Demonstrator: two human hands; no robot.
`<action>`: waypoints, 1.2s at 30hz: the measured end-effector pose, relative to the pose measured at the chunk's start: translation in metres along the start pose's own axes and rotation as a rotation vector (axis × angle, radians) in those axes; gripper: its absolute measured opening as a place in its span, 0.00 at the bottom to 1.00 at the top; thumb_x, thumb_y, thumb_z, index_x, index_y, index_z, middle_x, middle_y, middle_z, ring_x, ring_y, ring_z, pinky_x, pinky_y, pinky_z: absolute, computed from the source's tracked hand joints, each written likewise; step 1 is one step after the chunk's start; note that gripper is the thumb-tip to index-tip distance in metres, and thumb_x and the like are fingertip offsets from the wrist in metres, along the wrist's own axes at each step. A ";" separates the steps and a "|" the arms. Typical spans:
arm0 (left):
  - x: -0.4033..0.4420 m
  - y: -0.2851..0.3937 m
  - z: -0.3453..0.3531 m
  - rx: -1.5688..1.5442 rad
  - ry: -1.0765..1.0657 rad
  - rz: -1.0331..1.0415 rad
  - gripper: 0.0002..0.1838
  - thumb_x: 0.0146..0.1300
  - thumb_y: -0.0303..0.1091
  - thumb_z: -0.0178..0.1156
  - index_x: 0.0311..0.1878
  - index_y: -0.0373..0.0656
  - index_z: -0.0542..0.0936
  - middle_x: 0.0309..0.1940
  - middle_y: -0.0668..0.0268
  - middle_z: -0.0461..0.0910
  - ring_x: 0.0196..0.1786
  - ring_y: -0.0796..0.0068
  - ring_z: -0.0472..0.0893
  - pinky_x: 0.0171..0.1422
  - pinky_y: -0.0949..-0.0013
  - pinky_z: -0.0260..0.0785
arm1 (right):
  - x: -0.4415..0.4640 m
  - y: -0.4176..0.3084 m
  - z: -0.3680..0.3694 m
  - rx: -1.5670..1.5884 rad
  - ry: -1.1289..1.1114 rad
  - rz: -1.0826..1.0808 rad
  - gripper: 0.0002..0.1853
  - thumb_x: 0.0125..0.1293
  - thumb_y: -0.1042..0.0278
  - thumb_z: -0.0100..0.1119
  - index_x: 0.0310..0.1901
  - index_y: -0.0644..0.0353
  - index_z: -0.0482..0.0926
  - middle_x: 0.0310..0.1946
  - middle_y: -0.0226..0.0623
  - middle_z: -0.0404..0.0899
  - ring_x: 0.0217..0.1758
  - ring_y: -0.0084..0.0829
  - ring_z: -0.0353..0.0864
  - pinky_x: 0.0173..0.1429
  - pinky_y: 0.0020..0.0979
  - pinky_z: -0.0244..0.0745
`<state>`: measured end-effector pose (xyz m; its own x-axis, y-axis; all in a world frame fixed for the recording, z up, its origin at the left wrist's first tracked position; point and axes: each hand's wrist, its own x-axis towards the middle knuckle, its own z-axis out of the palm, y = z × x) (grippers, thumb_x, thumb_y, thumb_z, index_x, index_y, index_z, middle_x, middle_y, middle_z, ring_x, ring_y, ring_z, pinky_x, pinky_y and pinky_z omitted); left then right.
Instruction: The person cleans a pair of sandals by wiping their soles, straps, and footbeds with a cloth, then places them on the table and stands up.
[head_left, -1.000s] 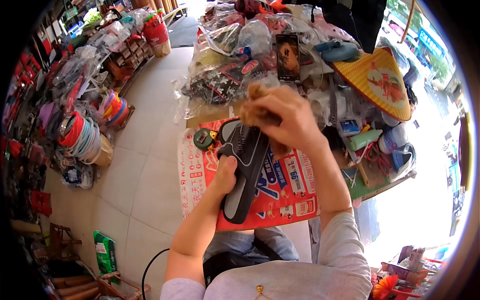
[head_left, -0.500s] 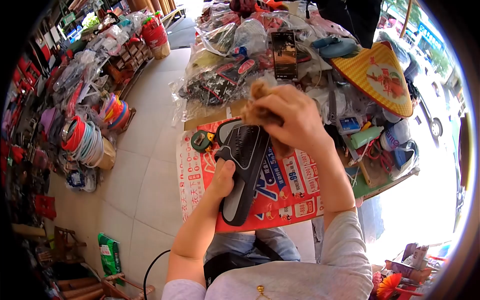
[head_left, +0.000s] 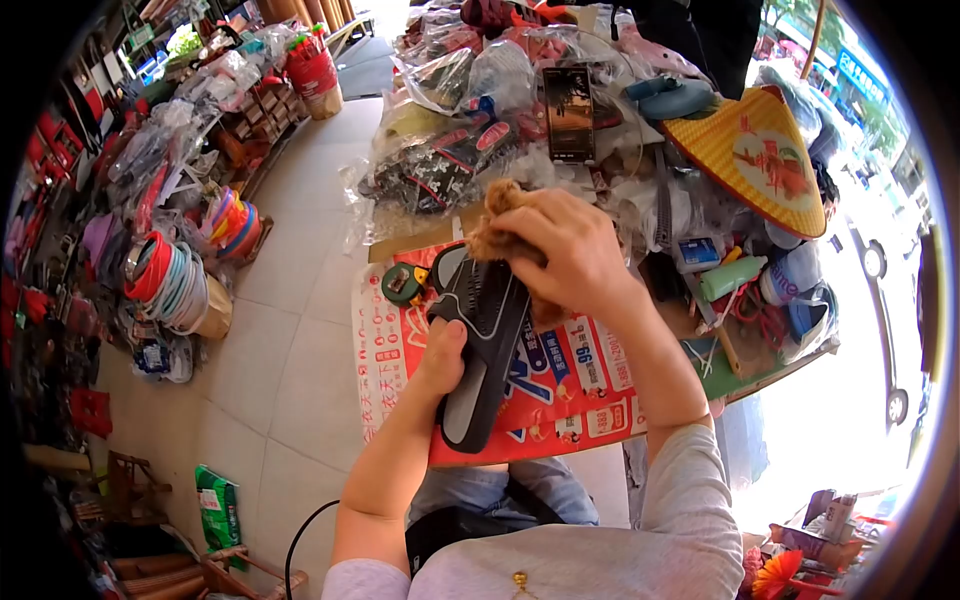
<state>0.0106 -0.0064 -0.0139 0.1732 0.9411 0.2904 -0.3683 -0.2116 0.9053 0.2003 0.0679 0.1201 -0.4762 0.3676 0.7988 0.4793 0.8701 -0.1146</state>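
Observation:
A black slide sandal (head_left: 492, 372) with a grey footbed is held at a slant over a red printed sheet (head_left: 400, 400). My left hand (head_left: 442, 358) grips it at the left side of the strap, with the thumb on top and the other fingers hidden beneath. In my right hand (head_left: 572, 248) is a bunched brown cloth (head_left: 500, 225), pressed against the far part of the strap. My right fingers are closed round the cloth. A green and black tape measure (head_left: 404, 284) lies on the sheet, left of the sandal.
Plastic-wrapped goods (head_left: 430, 160) are piled at the table's back, with a phone (head_left: 569, 115) propped among them. A yellow conical hat (head_left: 750, 160) and a green bottle (head_left: 733, 277) are on the right. Buckets and wares (head_left: 160, 285) line the left.
My right hand has moved slightly down and to the left with the cloth, now lower on the sandal's strap. The sandal has tilted a little; my left hand keeps its grip.

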 end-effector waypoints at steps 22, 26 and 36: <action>-0.023 -0.081 -0.051 0.233 -0.022 0.002 0.32 0.58 0.42 0.67 0.63 0.48 0.67 0.60 0.65 0.74 0.63 0.70 0.74 0.66 0.59 0.68 | -0.014 -0.064 -0.001 0.383 -0.271 -0.283 0.11 0.47 0.69 0.66 0.34 0.54 0.76 0.35 0.33 0.76 0.36 0.34 0.80 0.39 0.35 0.78; 0.006 0.016 0.015 -0.303 0.167 0.028 0.20 0.74 0.39 0.49 0.64 0.41 0.71 0.55 0.63 0.77 0.61 0.71 0.75 0.69 0.63 0.66 | 0.000 -0.040 -0.003 0.130 0.050 -0.199 0.12 0.48 0.69 0.67 0.36 0.54 0.78 0.34 0.32 0.75 0.35 0.34 0.79 0.38 0.37 0.77; -0.003 0.037 0.025 -0.688 0.170 -0.183 0.39 0.70 0.64 0.48 0.74 0.46 0.67 0.67 0.62 0.74 0.64 0.67 0.77 0.71 0.62 0.67 | -0.033 -0.098 0.014 0.337 -0.292 -0.470 0.08 0.50 0.70 0.66 0.33 0.54 0.80 0.36 0.32 0.79 0.37 0.31 0.83 0.36 0.32 0.79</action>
<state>0.0189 -0.0231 0.0263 0.1635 0.9853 0.0502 -0.8470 0.1141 0.5192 0.1588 -0.0250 0.0969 -0.7825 -0.0445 0.6211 -0.0639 0.9979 -0.0090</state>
